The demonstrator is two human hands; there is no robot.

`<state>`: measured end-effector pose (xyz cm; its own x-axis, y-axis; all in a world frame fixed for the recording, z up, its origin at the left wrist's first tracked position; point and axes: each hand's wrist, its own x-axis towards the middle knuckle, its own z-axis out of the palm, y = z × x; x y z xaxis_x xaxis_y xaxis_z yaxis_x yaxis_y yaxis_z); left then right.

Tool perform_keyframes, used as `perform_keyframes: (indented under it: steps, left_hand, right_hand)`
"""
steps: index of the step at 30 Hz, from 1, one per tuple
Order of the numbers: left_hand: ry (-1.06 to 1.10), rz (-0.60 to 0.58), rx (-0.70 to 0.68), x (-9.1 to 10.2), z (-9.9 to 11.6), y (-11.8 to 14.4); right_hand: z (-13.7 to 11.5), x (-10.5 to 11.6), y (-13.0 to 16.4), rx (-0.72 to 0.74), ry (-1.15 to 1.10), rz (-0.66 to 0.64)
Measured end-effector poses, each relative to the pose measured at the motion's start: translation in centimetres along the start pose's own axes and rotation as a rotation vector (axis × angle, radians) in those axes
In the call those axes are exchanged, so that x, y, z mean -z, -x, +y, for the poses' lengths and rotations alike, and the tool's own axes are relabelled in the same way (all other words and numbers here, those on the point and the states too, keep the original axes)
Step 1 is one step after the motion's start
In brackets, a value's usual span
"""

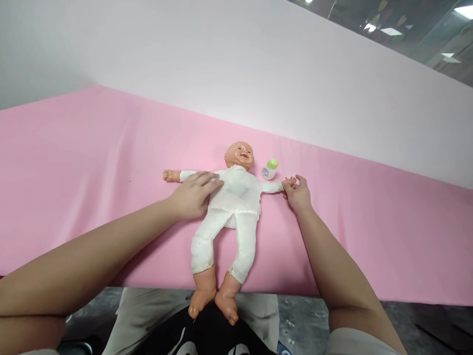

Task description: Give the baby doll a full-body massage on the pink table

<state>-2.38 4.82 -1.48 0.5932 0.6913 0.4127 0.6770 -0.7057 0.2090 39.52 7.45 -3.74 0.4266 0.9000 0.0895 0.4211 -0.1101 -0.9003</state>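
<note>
A baby doll (238,195) in a white cloth suit lies on its back on the pink-covered table (92,148), arms spread wide and feet hanging past the front edge. My left hand (194,195) rests on the doll's chest and upper arm at the left, fingers stretched out flat. At the right, my right hand (298,193) pinches the doll's small hand (288,182) between thumb and fingers. Close above that arm lies a small white bottle (269,169) with a green cap, touched by neither hand.
Behind the table rises a plain white wall (221,64), with a glass pane (406,29) reflecting lights at upper right. The table's front edge runs close to my lap. Below it shows a dark grey floor (303,320).
</note>
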Motion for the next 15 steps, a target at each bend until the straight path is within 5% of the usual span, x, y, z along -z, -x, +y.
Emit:
perform_keyframes:
  steps: [8,15]
  left_hand:
    - [0.126,0.002,-0.424,0.3,3.2,0.9]
    - [0.284,0.122,-0.609,0.3,5.7,0.7]
  right_hand:
    - [-0.7,-0.2,0.4,0.034,-0.078,0.054]
    - [-3.3,-1.8,3.3,0.409,-0.122,0.089]
